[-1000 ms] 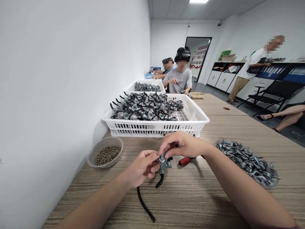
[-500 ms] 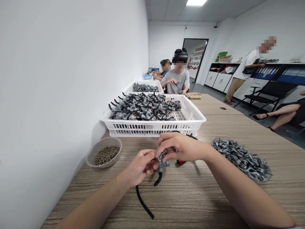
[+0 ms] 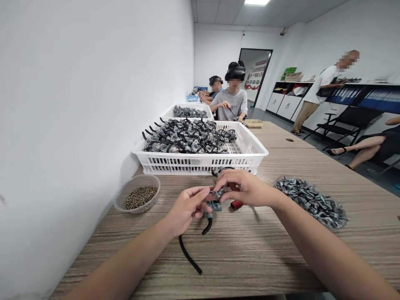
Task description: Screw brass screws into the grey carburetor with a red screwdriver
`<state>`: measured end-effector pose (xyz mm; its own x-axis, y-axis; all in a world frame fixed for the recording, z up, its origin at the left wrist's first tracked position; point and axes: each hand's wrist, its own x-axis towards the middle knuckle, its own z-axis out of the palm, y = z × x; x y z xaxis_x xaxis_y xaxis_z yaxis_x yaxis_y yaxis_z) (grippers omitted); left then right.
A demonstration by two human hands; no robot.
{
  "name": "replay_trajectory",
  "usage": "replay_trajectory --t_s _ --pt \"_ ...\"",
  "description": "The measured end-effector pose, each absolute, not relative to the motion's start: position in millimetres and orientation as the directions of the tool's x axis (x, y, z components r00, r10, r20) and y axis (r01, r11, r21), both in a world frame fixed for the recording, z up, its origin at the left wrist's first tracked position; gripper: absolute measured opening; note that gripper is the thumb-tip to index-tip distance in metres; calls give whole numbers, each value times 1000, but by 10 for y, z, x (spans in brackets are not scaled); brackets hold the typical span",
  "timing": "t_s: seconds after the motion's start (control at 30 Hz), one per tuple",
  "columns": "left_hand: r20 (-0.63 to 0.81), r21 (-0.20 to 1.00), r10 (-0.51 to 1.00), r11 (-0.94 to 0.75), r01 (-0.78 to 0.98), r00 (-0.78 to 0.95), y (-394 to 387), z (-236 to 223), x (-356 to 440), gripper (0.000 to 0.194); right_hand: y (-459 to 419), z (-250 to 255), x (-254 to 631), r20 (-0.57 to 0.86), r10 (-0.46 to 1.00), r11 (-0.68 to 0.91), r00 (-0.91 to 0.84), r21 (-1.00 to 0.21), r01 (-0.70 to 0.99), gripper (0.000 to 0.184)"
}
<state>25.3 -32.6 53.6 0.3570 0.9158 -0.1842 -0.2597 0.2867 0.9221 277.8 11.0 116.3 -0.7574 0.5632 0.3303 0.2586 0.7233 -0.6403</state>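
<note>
Above the table, my left hand (image 3: 187, 210) is closed around a small grey metal carburetor (image 3: 215, 206). A short black hose (image 3: 207, 227) hangs from its lower end, and a longer black hose (image 3: 189, 256) trails out below my palm. With fingers pinched, my right hand (image 3: 248, 189) holds a small shiny metal bracket (image 3: 219, 193) at the top of the carburetor. My fingers partly cover where the two parts meet. Just right of the carburetor lies a red handle (image 3: 236, 204), its other end hidden by my right hand.
Beyond my hands stands a white basket (image 3: 200, 162) heaped with carburetors. A clear bowl of small brass-coloured screws (image 3: 141, 197) is at left, a bowl of metal brackets (image 3: 312, 202) at right. A co-worker (image 3: 231, 100) with a screwdriver sits across the table (image 3: 243, 258).
My right hand has lifted slightly off the carburetor and moved right, bringing the metal bracket into clearer sight. More of the red handle shows. The view has shifted a little.
</note>
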Motion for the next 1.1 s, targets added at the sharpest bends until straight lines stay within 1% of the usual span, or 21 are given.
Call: replay_trajectory --t_s 0.07,0.13,0.2,0.23,0.27,0.3,0.37,0.43,0.5,0.6,0.73,0.8,0.87,1.0,1.1 --pt "-49 980 950 106 -169 309 -275 498 226 63 123 1086 2882 331 621 711 -711 -620 332 19" --pt "140 989 958 -145 2 251 -217 474 182 48 145 987 2987 345 680 682 -647 -620 388 18" --pt "314 907 917 -366 209 246 -165 470 124 35 168 870 3076 366 721 658 -588 -628 416 19" --pt "367 846 888 -442 298 276 -146 473 94 31 178 810 3111 374 733 649 -568 -633 421 19" --pt "397 787 861 -497 366 318 -134 477 66 32 184 753 3138 378 740 644 -556 -636 425 20" --pt "398 738 840 -532 416 368 -130 480 43 37 188 700 3158 383 742 644 -550 -636 426 21" --pt "335 687 823 -547 478 459 -146 474 18 56 188 616 3174 389 740 647 -550 -637 420 21" --pt "229 689 828 -510 515 512 -188 444 32 76 184 559 3165 394 735 650 -552 -642 408 21" --pt "147 713 847 -449 539 511 -239 392 77 88 183 521 3141 400 733 650 -550 -650 394 21" --pt "128 763 891 -368 531 435 -294 296 162 90 194 476 3104 400 733 642 -551 -674 365 22" --pt "66 835 940 -235 497 333 -304 191 223 94 214 419 3069 371 773 567 -515 -767 299 24" --pt "38 844 955 -187 502 293 -297 155 231 92 218 391 3051 348 801 515 -487 -816 264 25" --pt "65 830 956 -211 515 287 -299 137 239 84 216 363 3030 326 822 469 -467 -852 232 26" --pt "206 775 929 -347 529 307 -346 177 274 57 187 327 2976 311 827 419 -468 -896 145 30" --pt "317 748 886 -452 485 337 -394 234 303 43 153 327 2938 298 816 386 -496 -919 82 26"
